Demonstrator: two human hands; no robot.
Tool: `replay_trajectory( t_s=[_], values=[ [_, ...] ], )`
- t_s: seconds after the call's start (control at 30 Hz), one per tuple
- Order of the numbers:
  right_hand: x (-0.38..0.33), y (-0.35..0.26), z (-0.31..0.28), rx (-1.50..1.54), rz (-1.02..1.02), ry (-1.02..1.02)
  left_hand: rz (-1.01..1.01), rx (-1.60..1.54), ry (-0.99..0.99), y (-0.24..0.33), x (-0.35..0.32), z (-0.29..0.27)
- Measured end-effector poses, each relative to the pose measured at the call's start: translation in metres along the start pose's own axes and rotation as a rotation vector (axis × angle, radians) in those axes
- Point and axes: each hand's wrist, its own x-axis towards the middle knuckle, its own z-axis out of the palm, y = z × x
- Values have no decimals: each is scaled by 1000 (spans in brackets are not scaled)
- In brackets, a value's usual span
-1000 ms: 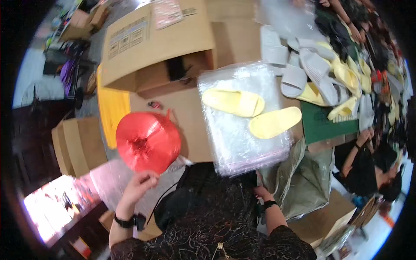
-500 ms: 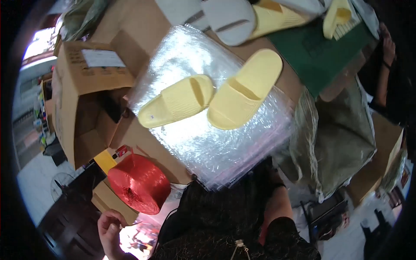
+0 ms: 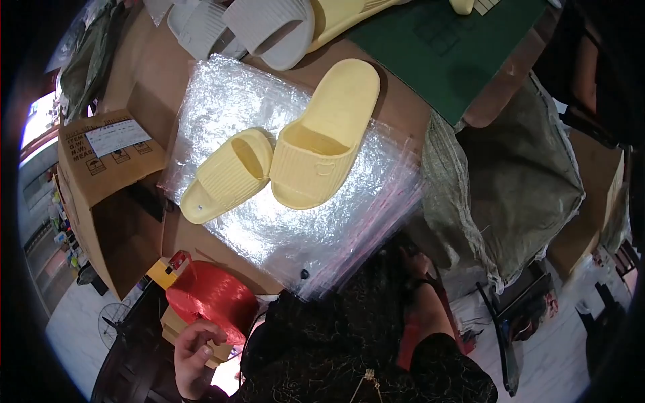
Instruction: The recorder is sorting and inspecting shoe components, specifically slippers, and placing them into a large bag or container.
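Two yellow slide slippers lie on a shiny stack of clear plastic bags (image 3: 248,235). The left slipper (image 3: 228,176) rests on its side, touching the right slipper (image 3: 326,134), whose strap faces me. My left hand (image 3: 196,359) is raised in front of a big red spool of plastic twine (image 3: 213,299). Its fingers are loosely bent, the thumb stands apart, and nothing shows in them. My right hand (image 3: 415,260) is low beside my dark clothes, below the near edge of the bags. Its fingers are mostly hidden.
An open cardboard box (image 3: 111,168) stands at the left. Grey slippers (image 3: 272,33) and a green board (image 3: 447,54) lie at the far side. A woven sack (image 3: 524,188) hangs open at the right. Another person's arm (image 3: 584,74) shows at the far right.
The view has shifted, so the slippers and bags sit farther left. My left hand has come up nearer the red spool. More of my right hand shows now.
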Motion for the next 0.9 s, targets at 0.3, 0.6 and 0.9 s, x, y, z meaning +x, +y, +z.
replay_trajectory(
  t_s=[0.3,0.6,0.9],
  values=[
    [43,-29,73,-24,-331,-10,8,-28,-4,9,-6,-3],
    [38,-69,32,-165,-605,-18,163,-178,112,-32,-26,-32],
    [0,-90,23,-228,-847,-66,234,-240,77,-60,-79,-49]
  ],
)
